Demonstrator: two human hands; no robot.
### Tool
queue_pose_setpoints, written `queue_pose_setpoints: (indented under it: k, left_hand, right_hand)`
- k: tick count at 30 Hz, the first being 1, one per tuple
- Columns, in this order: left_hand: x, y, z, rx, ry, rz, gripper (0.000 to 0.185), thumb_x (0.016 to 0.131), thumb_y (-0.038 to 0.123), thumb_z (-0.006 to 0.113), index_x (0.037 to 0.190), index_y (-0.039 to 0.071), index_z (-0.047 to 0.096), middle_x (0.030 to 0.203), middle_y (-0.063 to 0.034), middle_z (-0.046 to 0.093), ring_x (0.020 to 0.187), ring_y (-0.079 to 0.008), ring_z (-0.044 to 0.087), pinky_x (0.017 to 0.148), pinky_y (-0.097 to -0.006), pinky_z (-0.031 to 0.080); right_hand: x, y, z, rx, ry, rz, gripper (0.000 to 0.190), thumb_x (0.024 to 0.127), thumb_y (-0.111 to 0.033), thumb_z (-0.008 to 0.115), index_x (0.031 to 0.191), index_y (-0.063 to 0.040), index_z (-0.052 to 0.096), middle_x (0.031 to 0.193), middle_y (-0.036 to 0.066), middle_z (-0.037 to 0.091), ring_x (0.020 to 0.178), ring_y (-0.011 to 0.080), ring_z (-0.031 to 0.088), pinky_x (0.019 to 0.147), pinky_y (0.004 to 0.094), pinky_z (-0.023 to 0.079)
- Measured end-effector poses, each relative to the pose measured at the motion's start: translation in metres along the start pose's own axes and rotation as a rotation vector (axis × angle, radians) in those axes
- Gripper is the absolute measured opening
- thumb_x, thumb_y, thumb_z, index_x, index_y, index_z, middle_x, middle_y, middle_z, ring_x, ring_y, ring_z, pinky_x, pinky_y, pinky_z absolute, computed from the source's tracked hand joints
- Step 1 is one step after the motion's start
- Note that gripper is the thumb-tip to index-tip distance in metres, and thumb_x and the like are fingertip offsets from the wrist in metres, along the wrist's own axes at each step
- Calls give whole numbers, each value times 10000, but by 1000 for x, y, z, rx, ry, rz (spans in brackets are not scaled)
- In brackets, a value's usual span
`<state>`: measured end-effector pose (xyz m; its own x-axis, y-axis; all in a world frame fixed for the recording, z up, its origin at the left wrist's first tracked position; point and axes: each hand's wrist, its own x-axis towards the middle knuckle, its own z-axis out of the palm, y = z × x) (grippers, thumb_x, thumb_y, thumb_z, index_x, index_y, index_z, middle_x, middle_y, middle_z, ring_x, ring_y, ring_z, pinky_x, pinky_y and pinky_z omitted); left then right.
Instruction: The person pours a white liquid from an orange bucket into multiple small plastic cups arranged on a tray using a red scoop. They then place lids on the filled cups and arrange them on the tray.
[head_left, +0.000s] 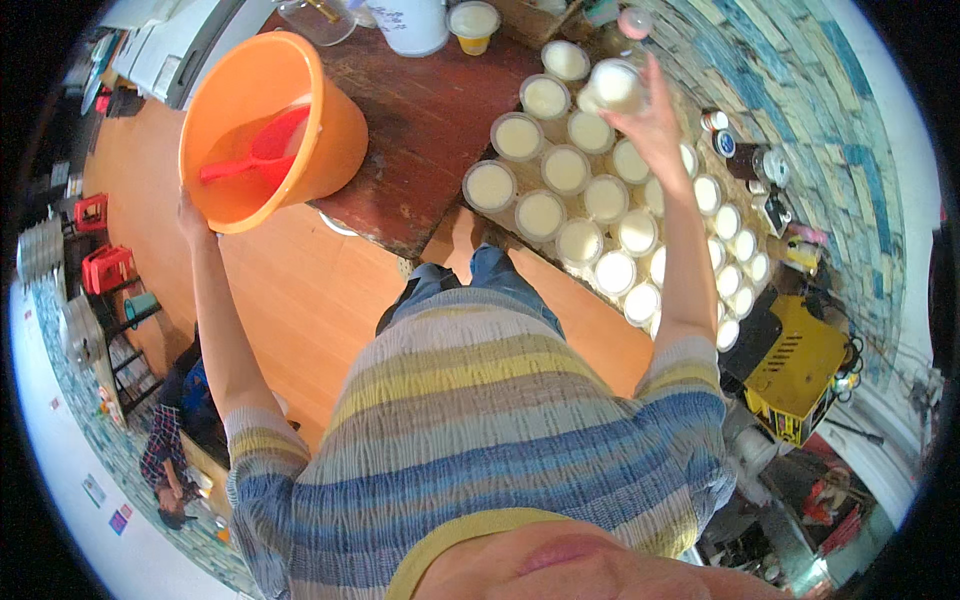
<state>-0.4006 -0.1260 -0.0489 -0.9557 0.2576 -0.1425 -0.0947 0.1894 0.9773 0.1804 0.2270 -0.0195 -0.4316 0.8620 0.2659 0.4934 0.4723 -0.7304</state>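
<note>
My left hand (194, 215) grips the rim of a tilted orange plastic bucket (343, 139) at the upper left. Inside the bucket lies a red plastic scoop (277, 142), with some pale residue on the wall. My right hand (651, 124) is at the upper right, thumb and finger around a clear plastic cup (616, 82) of whitish contents, above the other cups. Many similar round cups (517, 136) with pale, creamy contents stand close together in rows on a table beneath my right forearm.
A dark red wooden table (427, 142) bears a white container (409, 26), a glass vessel (322, 19) and a yellow-and-white cup (474, 26). Jars (772, 166) line the stone-patterned wall. A yellow box-like object (795, 364) stands at right. Another person (165, 450) is at lower left, near red stools (109, 268).
</note>
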Motion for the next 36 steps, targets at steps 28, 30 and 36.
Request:
queue_pose_setpoints:
  k: [28, 30, 36]
  left_hand:
    - [4, -4, -9, -196, -12, 10, 375, 948, 267, 482, 1147, -44, 551, 1068, -116, 616, 908, -223, 611, 778, -330, 507]
    - [0, 3, -2, -114, 1, -20, 407, 953, 314, 457, 1167, -22, 541, 1105, -116, 604, 947, -231, 597, 802, -347, 497]
    - [1, -17, -7, -399, -317, -25, 617, 920, 534, 316, 1280, 58, 471, 1302, -121, 500, 1218, -275, 449, 986, -444, 408]
  right_hand:
    - [53, 18, 192, -202, -66, -189, 1002, 602, -345, 835, 1370, 18, 304, 1298, 255, 442, 1237, 388, 390, 1028, 431, 340]
    - [38, 2, 164, -182, 39, -132, 984, 630, -366, 819, 1373, 20, 303, 1338, 242, 415, 1266, 373, 362, 1050, 414, 321]
    - [-145, -57, 91, -79, 393, 12, 547, 731, -174, 739, 1206, 0, 530, 1154, 181, 563, 1054, 325, 532, 911, 408, 428]
